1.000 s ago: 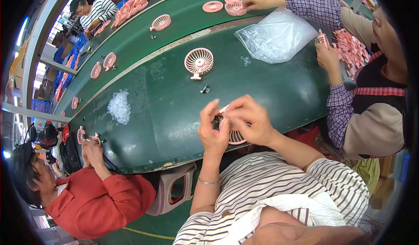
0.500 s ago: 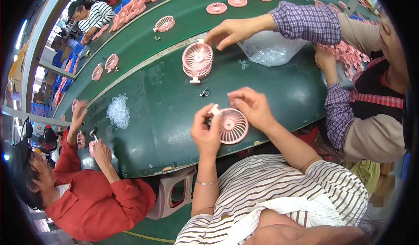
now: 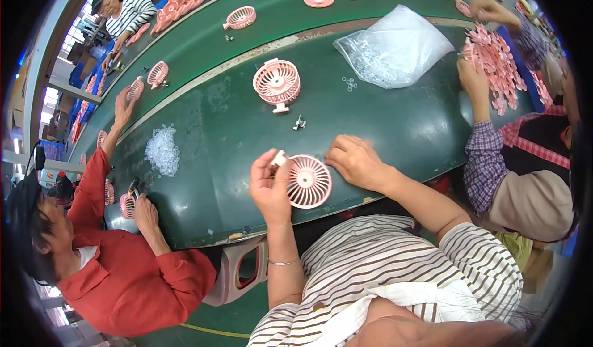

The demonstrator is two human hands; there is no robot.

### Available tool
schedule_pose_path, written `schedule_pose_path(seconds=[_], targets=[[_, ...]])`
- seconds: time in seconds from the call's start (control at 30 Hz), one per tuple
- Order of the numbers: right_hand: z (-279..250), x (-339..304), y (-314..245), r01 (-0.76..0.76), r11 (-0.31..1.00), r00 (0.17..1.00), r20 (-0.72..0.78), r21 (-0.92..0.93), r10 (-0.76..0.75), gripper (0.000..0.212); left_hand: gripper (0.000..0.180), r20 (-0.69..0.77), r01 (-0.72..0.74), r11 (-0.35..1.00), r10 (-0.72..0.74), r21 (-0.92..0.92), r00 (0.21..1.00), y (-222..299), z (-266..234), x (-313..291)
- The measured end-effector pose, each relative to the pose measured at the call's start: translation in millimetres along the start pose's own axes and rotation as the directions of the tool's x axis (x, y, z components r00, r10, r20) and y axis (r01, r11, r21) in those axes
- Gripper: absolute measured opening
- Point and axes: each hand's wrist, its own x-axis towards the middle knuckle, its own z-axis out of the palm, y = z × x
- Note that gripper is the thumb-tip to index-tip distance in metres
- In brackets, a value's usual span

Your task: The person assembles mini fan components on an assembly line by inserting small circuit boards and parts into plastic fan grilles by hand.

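Observation:
My left hand [image 3: 270, 189] grips a pink round fan housing [image 3: 307, 183] by the white hinge piece on its side, with the slatted face turned up. Close to the housing's right rim, my right hand [image 3: 357, 161] has its fingers curled together; whatever they may pinch is hidden. Beyond my hands lies a small metal clip [image 3: 299, 122] on the green table. Farther off, pink fan housings [image 3: 277, 82] sit stacked one on another.
A clear bag [image 3: 395, 47] of small transparent rings lies at the back right, a pile of clear pieces [image 3: 162, 150] at left. A belt [image 3: 204, 38] carries pink parts. A co-worker in red [image 3: 136, 279] holds a hammer [image 3: 134, 187]; another in checked sleeves [image 3: 482, 155] sits right beside pink pieces [image 3: 494, 69].
The co-worker's checked arm has withdrawn from the stacked housings toward the belt at far right. My right hand has lowered beside the rim. The red-sleeved arm now reaches to a housing on the belt.

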Motion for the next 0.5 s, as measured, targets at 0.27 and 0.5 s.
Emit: schedule_pose_path(seconds=[0.27, 0.5], targets=[[-8, 12, -10, -0.507, 0.27, 0.781, 0.303, 0.818, 0.546, 0.013, 0.026, 0.224, -0.343, 0.795, 0.263, 0.5, 0.938, 6, 14, -22], [1, 11, -26, -0.337, 0.073, 0.777, 0.234, 0.939, 0.585, 0.012, 0.028, 0.297, -0.459, 0.721, 0.351, 0.519, 0.888, 11, 24, -23]])
